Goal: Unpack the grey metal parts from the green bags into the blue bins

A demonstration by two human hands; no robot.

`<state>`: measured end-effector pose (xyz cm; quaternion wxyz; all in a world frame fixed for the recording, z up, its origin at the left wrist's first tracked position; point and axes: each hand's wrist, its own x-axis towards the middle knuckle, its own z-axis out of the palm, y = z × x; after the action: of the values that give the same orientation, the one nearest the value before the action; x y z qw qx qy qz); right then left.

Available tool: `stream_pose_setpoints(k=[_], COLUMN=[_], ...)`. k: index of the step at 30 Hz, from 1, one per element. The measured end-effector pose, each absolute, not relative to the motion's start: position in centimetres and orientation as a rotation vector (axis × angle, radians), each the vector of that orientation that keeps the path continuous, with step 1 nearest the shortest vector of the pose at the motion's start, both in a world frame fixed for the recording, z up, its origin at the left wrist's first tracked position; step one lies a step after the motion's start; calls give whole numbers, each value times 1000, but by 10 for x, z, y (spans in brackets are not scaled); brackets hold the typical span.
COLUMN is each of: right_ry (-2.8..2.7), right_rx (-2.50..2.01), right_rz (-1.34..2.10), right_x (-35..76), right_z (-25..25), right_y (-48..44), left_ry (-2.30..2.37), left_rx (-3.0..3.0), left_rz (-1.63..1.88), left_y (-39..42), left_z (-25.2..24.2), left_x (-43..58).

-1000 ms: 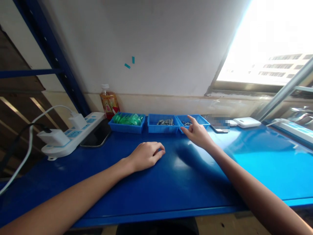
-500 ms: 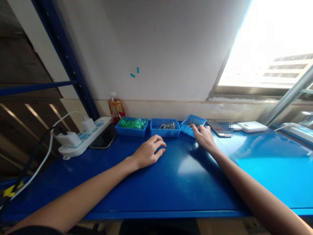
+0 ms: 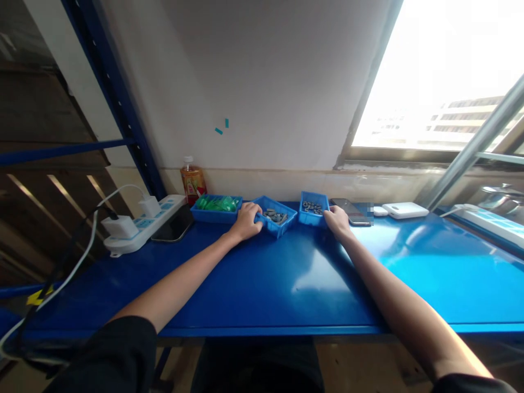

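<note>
My left hand (image 3: 248,220) grips the left end of the middle blue bin (image 3: 277,230), which is turned askew and holds small grey metal parts (image 3: 275,216). At the right-hand blue bin (image 3: 311,218), my right hand (image 3: 338,220) is closed on the near right corner; small metal pieces (image 3: 313,207) lie inside. Just left of my left hand stands a third blue bin (image 3: 216,217) with green plastic-wrapped items (image 3: 218,203). The fingertips of both hands are partly hidden.
At the left are a white power strip (image 3: 141,226) with plugs, a dark phone (image 3: 174,226) and a drink bottle (image 3: 192,183). To the right lie another phone (image 3: 347,212), a white box (image 3: 405,210) and a second power strip (image 3: 491,225). The blue tabletop (image 3: 278,289) ends at its front edge.
My left hand has moved from the tabletop onto the middle bin, which has swung askew. The right bin has turned straighter, with my right hand now at its right side.
</note>
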<state>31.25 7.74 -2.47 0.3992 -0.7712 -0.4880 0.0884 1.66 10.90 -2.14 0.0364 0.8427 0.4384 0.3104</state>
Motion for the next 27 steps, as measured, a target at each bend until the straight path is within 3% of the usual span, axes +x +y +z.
stream_pose_setpoints(k=[5,10,27], right_ry=[-1303,-1312,-1430], right_rx=[-1884,-1902,-2005], right_rz=[137,146,225], right_x=[318,321,300], right_z=[-14,-12,1], right_y=[75,72,57], left_ry=[1332,1458,1483], left_rx=[2487,2266,2448], left_rz=[1146,817,744], left_y=[68,26,62], left_z=[-20,-30,-17], left_x=[22,41,10])
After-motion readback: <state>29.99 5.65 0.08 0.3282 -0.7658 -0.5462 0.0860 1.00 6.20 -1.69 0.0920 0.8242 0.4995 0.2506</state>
